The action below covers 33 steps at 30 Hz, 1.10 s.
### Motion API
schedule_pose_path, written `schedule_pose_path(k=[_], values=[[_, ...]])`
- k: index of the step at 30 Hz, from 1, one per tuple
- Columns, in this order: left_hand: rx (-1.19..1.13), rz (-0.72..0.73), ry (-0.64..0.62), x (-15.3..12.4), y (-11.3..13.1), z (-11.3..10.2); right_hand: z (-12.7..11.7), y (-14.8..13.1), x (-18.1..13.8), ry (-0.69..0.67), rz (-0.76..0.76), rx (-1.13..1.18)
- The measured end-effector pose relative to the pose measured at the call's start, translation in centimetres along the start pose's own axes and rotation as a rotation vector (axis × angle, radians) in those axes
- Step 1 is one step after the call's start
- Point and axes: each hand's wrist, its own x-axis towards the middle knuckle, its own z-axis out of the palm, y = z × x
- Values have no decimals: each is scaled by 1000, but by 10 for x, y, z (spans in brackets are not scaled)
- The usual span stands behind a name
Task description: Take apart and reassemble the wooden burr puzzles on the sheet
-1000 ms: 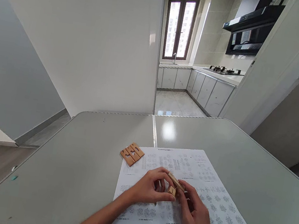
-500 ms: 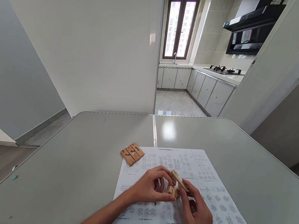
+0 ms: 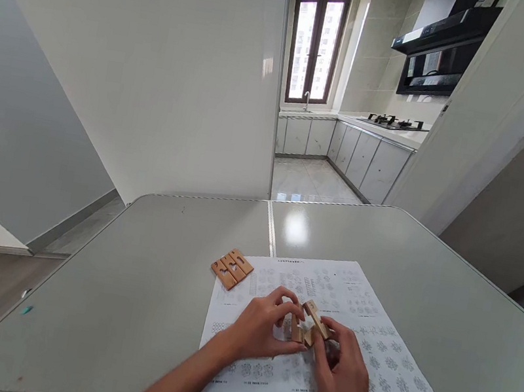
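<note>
My left hand (image 3: pixel 261 330) and my right hand (image 3: pixel 344 373) meet over a printed instruction sheet (image 3: pixel 358 344) near the table's front edge. Between them they pinch a small cluster of notched wooden puzzle pieces (image 3: pixel 308 322), fitted crosswise. The left fingers curl round the cluster's left side; the right fingertips press on its right side. A second group of flat wooden pieces (image 3: pixel 231 268) lies side by side at the sheet's far left corner, untouched.
The grey folding table (image 3: pixel 137 295) has a centre seam (image 3: pixel 270 230) running away from me. Beyond it stand a white wall and an open doorway into a kitchen with cabinets, a window and a range hood.
The wooden cluster has been turned and shifted slightly between my fingers; my right hand has moved up closer to it. The pieces at the sheet's corner have not moved.
</note>
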Motion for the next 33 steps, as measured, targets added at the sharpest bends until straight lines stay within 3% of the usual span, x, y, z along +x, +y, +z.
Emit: schedule_pose_path(k=[12, 28, 33], values=[[-17, -92, 8, 2, 4, -3, -3, 5, 3, -59, 52, 122], [-4, -96, -13, 3, 0, -1, 8, 18, 4, 146, -72, -105], [14, -81, -17, 3, 1, -1, 13, 24, 4, 53, -159, -183]])
